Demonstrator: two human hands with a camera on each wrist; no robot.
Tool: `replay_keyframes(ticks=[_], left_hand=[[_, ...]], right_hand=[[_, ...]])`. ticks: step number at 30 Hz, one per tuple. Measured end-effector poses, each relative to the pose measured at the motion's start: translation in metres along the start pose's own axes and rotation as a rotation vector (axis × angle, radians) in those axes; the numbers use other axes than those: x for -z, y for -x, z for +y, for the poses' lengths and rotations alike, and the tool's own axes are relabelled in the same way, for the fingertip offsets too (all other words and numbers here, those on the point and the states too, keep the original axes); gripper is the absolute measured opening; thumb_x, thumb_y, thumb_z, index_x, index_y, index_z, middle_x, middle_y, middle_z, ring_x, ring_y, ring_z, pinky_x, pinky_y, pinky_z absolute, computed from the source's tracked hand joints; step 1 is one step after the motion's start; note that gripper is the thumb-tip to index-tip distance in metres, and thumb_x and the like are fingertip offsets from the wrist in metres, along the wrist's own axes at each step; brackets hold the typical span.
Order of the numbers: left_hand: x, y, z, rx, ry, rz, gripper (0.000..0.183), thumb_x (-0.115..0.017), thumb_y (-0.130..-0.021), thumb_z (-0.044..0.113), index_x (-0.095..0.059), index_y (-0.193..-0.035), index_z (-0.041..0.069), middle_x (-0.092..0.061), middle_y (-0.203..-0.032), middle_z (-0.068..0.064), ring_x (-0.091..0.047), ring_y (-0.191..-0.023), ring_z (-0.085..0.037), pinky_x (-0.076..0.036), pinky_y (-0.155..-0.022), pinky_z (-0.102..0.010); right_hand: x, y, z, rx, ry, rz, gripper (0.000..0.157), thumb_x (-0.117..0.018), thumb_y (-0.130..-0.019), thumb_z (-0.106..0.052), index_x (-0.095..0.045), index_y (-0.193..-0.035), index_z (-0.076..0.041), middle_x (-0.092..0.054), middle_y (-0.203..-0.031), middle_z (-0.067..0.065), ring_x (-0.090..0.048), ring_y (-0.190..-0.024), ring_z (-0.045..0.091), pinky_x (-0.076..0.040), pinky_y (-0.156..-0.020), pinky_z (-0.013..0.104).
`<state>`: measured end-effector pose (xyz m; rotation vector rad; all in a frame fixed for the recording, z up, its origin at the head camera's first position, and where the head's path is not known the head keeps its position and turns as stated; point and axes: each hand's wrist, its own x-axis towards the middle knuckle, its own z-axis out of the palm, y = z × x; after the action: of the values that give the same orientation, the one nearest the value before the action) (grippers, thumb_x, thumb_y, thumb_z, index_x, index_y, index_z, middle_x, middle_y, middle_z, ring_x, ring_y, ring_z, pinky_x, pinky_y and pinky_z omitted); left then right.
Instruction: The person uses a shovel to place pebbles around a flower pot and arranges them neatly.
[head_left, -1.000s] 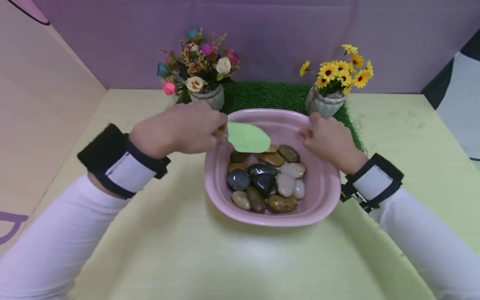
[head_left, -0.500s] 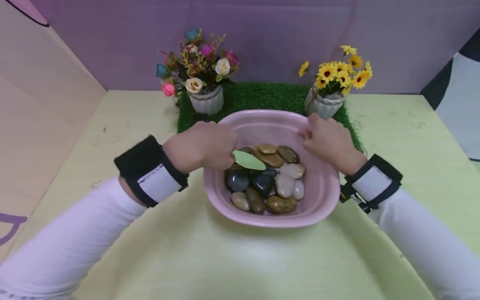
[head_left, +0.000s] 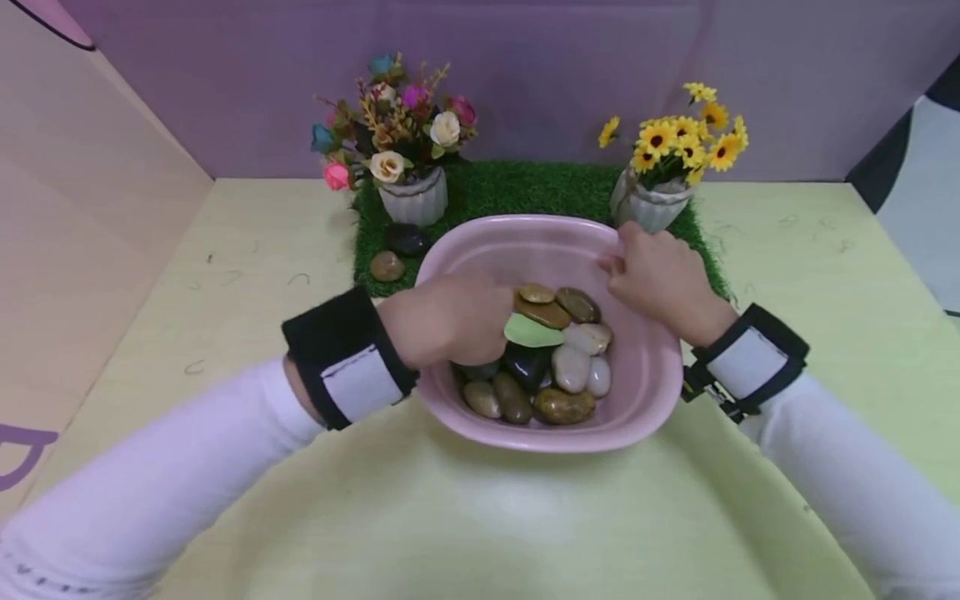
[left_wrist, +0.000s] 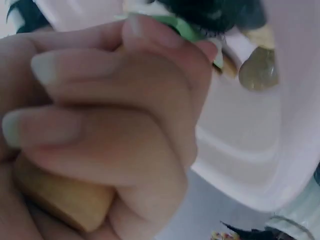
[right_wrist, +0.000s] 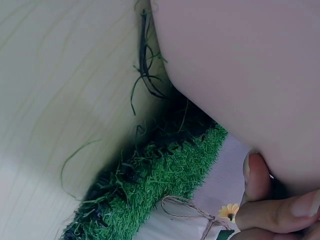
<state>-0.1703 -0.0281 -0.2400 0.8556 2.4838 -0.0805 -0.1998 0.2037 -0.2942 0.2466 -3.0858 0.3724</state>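
Observation:
A pink basin (head_left: 547,438) holds several smooth stones (head_left: 572,370) in brown, white, grey and black. My left hand (head_left: 461,321) reaches over its left rim, gripping a small trowel by its handle. The trowel's light green blade (head_left: 534,332) lies close over the stones. In the left wrist view my fingers curl round the wooden handle (left_wrist: 65,195), most of it hidden by them. My right hand (head_left: 660,283) pinches the basin's far right rim; the right wrist view shows thumb and fingers at the basin's edge.
Behind the basin lies a green artificial grass mat (head_left: 536,187). On it stand a pot of mixed flowers (head_left: 416,198) and a pot of yellow flowers (head_left: 651,207). A black stone (head_left: 407,239) and a brown stone (head_left: 387,267) rest on the mat's left side.
My left hand has moved right and down with the trowel, from the basin's left rim to over the stones. Two stones on the mat have come into view. My right hand stays put.

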Motion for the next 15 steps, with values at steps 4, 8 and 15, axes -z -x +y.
replay_keyframes(ticks=[4,8,15], left_hand=[[-0.012,0.0,0.008,0.041,-0.04,-0.024,0.026,-0.05,-0.1,0.024,-0.064,-0.115,0.008,-0.064,-0.103,-0.005,-0.06,-0.088,-0.017,-0.052,-0.082,-0.032],[-0.025,0.001,0.011,0.03,-0.055,0.046,0.02,-0.054,-0.098,0.023,-0.067,-0.091,0.01,-0.062,-0.085,-0.005,-0.058,-0.075,-0.017,-0.05,-0.068,-0.031],[-0.042,0.001,0.007,0.047,0.037,0.234,0.029,-0.059,-0.094,0.02,-0.057,-0.065,0.014,-0.052,-0.062,0.0,-0.053,-0.056,-0.015,-0.044,-0.049,-0.029]], right_hand=[[0.0,0.0,0.0,-0.002,0.006,-0.004,0.034,-0.051,-0.099,-0.031,-0.052,-0.1,0.002,-0.052,-0.068,0.017,-0.055,-0.055,0.03,-0.041,-0.043,0.038],[0.0,-0.001,0.0,0.007,0.007,0.001,0.033,-0.05,-0.099,-0.032,-0.052,-0.099,0.002,-0.051,-0.068,0.016,-0.054,-0.054,0.03,-0.041,-0.043,0.038],[0.0,-0.001,-0.001,0.013,0.013,0.006,0.034,-0.05,-0.099,-0.032,-0.051,-0.098,0.002,-0.05,-0.067,0.016,-0.053,-0.054,0.03,-0.04,-0.043,0.038]])
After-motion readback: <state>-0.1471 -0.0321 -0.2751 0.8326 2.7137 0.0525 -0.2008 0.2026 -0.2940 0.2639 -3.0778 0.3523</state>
